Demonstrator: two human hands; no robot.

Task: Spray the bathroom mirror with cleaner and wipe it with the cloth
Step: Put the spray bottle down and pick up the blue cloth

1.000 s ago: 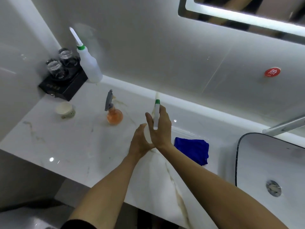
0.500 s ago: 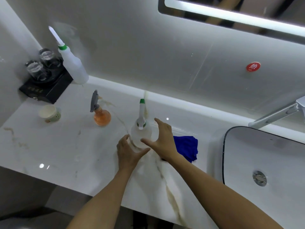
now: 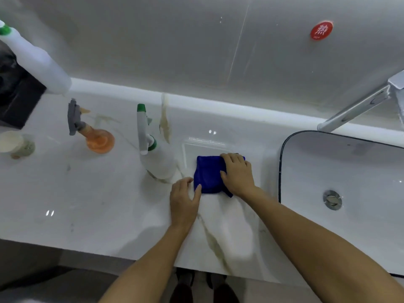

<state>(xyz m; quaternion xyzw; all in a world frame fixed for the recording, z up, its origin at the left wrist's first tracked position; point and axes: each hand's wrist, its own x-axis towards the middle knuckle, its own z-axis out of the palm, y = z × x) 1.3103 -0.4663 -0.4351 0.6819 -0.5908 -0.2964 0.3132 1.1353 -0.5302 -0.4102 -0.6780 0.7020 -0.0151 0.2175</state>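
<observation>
Your right hand (image 3: pixel 237 173) lies flat on the blue cloth (image 3: pixel 208 174), fingers uncurled; left hand (image 3: pixel 183 201) open beside it; spray bottle (image 3: pixel 153 154) upright nearby.

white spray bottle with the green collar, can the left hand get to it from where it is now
Probably yes: the left hand lies open just in front of the white spray bottle, with only bare counter between them.

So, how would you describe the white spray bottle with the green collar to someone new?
Start at the sink and go left past the blue cloth. The spray bottle stands beside it; unlike the orange bottle further left, it is white.
</observation>
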